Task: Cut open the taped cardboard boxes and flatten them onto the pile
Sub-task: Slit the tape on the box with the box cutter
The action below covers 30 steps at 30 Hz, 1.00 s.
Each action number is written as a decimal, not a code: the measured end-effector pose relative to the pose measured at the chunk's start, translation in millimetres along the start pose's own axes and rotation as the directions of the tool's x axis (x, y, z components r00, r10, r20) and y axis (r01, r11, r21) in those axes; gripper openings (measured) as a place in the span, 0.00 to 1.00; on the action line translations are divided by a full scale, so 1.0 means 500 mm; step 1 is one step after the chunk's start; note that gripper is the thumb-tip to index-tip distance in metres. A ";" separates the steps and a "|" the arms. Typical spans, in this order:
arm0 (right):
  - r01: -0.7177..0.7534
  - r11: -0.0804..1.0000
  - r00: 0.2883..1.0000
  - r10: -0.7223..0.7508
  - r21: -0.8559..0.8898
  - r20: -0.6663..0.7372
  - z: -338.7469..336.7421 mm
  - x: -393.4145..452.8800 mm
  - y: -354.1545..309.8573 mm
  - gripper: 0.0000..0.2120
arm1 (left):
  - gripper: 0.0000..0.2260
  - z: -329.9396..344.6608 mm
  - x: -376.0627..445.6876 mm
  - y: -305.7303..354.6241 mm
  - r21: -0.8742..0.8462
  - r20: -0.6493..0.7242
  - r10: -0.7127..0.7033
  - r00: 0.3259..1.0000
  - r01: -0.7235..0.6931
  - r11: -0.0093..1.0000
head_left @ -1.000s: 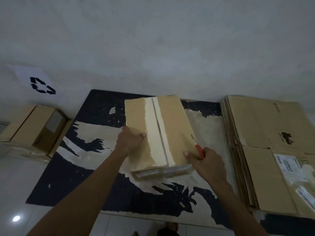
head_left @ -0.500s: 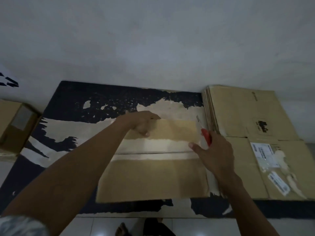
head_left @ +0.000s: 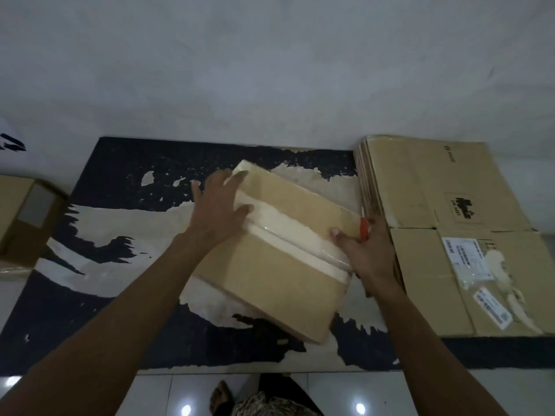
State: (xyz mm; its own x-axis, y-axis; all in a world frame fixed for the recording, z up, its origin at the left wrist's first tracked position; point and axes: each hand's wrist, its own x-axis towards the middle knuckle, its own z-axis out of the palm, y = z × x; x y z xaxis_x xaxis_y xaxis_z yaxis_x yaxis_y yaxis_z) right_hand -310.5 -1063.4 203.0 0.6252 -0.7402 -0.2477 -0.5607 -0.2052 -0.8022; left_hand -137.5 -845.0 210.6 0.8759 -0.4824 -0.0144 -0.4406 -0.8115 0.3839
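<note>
Brown cardboard box (head_left: 279, 265) with a wide strip of clear tape (head_left: 297, 235) across its top lies on the dark mat (head_left: 120, 163) with pale worn patches, near the middle of the view. It sits crooked, with one corner toward 11 o'clock and another toward 5 o'clock.

The left hand (head_left: 219, 211) rests on the box's far corner at about 10 o'clock from the box's middle. Its fingers are spread out straight and press flat on the cardboard and the tape; it does not grab anything.

The right hand (head_left: 369, 253) is at the box's edge at about 3 o'clock. Its fingers curl around a small cutter with a red handle (head_left: 364, 232), and only the red part peeks out above the hand. The thumb (head_left: 339, 235) lies on top of the box, touching the tape. The blade cannot be seen.

A pile of flat brown cardboard sheets (head_left: 435, 190) lies at 3 o'clock, just beside the box, and white paper labels (head_left: 468, 259) are stuck on its top sheet. Another brown cardboard box (head_left: 21, 211) sits at 9 o'clock, well apart. A bare foot (head_left: 220, 400) shows at 6 o'clock on the shiny white floor tiles (head_left: 150, 394)
</note>
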 end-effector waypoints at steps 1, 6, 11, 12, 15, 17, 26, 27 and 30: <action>-0.010 0.999 0.998 0.012 0.047 -0.055 0.009 -0.009 -0.001 0.36 | 0.28 -0.002 -0.018 -0.014 -0.014 -0.084 -0.021 0.996 0.020 1.000; -0.176 0.970 0.983 0.182 0.167 -0.023 0.068 -0.065 0.026 0.34 | 0.30 -0.003 -0.108 -0.029 -0.105 -0.129 -0.027 0.991 0.013 0.994; -0.098 0.993 0.990 0.090 0.072 0.104 0.066 -0.108 0.050 0.24 | 0.39 -0.005 -0.154 0.001 0.122 0.374 0.047 0.926 -0.100 0.987; -0.061 0.997 0.993 0.057 0.037 0.102 0.056 -0.119 0.043 0.23 | 0.37 -0.002 -0.160 -0.009 0.114 0.393 0.081 0.916 -0.136 0.984; 0.163 0.977 0.984 -0.150 -0.138 0.100 0.024 -0.162 0.017 0.18 | 0.27 0.001 -0.171 -0.057 0.140 0.371 0.230 0.900 -0.299 0.944; 0.382 0.896 0.918 -0.338 -0.228 0.210 0.006 -0.200 0.005 0.12 | 0.28 -0.011 -0.180 -0.066 0.098 0.353 0.263 0.898 -0.315 0.944; 0.644 0.510 0.764 -0.412 -0.570 0.496 0.040 -0.256 0.027 0.26 | 0.43 -0.027 -0.223 -0.061 0.081 0.355 0.180 0.917 -0.222 0.972; 0.638 0.502 0.770 -0.405 -0.584 0.493 0.043 -0.258 0.022 0.25 | 0.42 -0.023 -0.225 -0.063 0.074 0.352 0.175 0.919 -0.214 0.974; 0.615 0.481 0.788 -0.405 -0.624 0.464 0.043 -0.262 0.013 0.20 | 0.38 -0.019 -0.228 -0.066 0.024 0.350 0.164 0.922 -0.184 0.983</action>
State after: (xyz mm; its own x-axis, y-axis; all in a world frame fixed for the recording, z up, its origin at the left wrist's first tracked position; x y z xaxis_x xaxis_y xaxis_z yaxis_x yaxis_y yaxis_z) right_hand -384.2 -953.8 218.5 0.9716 -0.2025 -0.1222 -0.2240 -0.9540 -0.1995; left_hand -220.8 -760.1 208.1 0.6662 -0.6936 -0.2739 -0.5989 -0.7165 0.3578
